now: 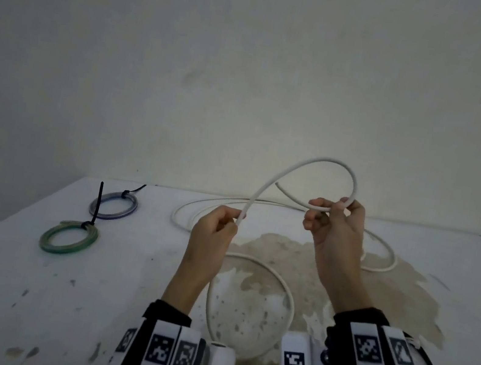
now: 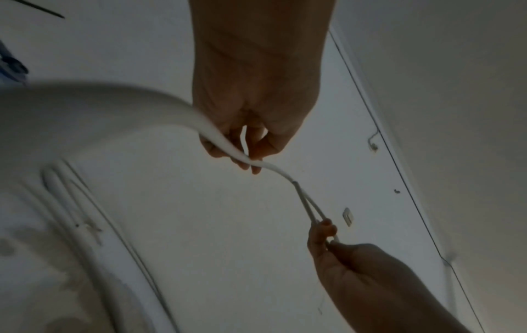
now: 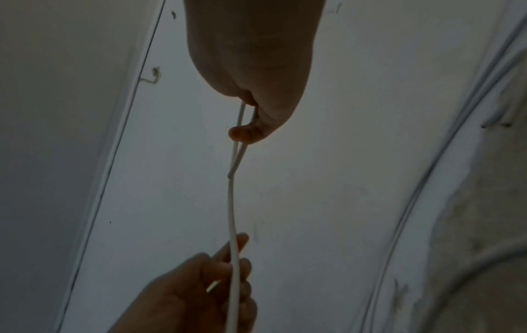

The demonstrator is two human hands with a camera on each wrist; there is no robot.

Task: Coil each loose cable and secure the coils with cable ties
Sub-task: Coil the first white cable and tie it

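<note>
Left on the table [image 1: 5, 285]: green coil [image 1: 68, 237] and blue coil [image 1: 113, 206], both tied off. Left hand [image 1: 212, 235] pinches the white cable [image 1: 325, 165] in its fingers, held above the table; rest of it lies loose there. Right hand [image 1: 334, 227] grips the first loop near the free end. Advice: feed slack from the left, match each new loop to the first, roll out twist, keep the crossing clamped.

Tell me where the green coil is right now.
In the head view, the green coil lies on the table's left side, just nearer than the blue coil.
</note>
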